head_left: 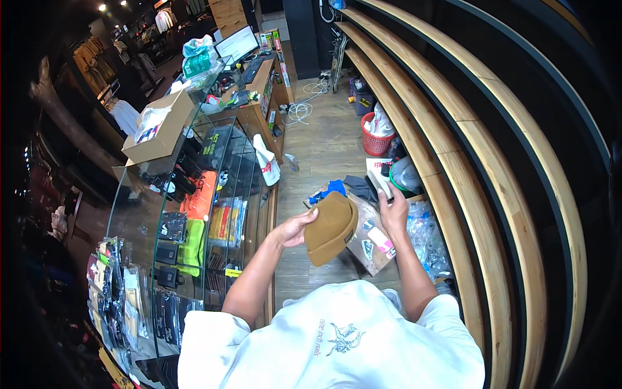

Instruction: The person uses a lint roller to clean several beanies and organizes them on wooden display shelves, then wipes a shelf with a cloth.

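My left hand (295,229) grips the edge of a mustard-brown brimless cap (329,228), thumb on its outside. A small dark label shows on the cap's right side. To the right, my right hand (395,211) is closed around a pale, slim, brush-like piece (380,180) with a dark edge, its exact kind unclear. The two things are apart. Beneath them is a sticker-covered wooden board (371,249), with blue and dark cloth (355,187) lying at its far end.
Curved wooden shelves (447,146) run along my right. At left stands a glass display case (194,220) with packaged goods, topped by a cardboard box (159,126). A red basket (378,136) sits by the shelves. White cable (301,111) lies on the floor ahead.
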`<state>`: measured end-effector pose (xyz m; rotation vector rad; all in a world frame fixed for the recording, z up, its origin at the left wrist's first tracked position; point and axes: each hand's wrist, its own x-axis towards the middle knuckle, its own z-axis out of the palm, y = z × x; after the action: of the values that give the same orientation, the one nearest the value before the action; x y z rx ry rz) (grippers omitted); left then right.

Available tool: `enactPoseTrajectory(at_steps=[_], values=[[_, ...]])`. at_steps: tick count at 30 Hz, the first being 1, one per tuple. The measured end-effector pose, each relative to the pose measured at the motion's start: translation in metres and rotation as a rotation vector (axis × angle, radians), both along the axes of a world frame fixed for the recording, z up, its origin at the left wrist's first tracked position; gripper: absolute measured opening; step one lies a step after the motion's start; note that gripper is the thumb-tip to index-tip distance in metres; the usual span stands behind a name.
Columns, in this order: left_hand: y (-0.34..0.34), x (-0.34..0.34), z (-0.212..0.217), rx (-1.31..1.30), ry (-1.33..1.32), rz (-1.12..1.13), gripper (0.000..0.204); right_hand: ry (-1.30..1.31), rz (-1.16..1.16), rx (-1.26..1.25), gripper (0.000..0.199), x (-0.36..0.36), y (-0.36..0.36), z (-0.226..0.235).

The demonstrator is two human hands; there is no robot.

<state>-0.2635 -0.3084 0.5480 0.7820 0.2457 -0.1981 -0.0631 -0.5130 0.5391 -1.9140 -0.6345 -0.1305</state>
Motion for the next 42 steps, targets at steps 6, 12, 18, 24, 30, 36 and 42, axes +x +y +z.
enactPoseTrajectory(at_steps=[6,12,18,24,30,36,42], values=[[-0.007,0.015,-0.021,-0.005,0.023,0.046,0.059,0.329,0.345,0.031,0.047,-0.035,0.015,-0.013],[-0.012,0.019,-0.042,-0.085,0.081,0.051,0.059,0.345,0.218,-0.187,0.039,-0.005,0.014,-0.001],[-0.022,0.039,-0.056,-0.193,0.131,0.154,0.056,0.566,0.248,-0.071,0.047,-0.009,0.023,-0.038],[-0.013,0.055,-0.094,-0.281,0.170,0.206,0.051,0.388,0.421,-0.059,0.049,-0.026,0.045,-0.072],[0.014,0.076,-0.140,-0.414,0.176,0.346,0.049,0.183,0.291,-0.228,0.041,-0.043,0.075,-0.071],[0.054,0.095,-0.153,-0.557,0.227,0.379,0.050,0.380,0.137,-0.181,0.040,-0.030,0.115,-0.079],[0.098,0.124,-0.170,-0.470,0.402,0.299,0.051,0.822,0.109,0.006,0.043,-0.032,0.163,-0.132]])
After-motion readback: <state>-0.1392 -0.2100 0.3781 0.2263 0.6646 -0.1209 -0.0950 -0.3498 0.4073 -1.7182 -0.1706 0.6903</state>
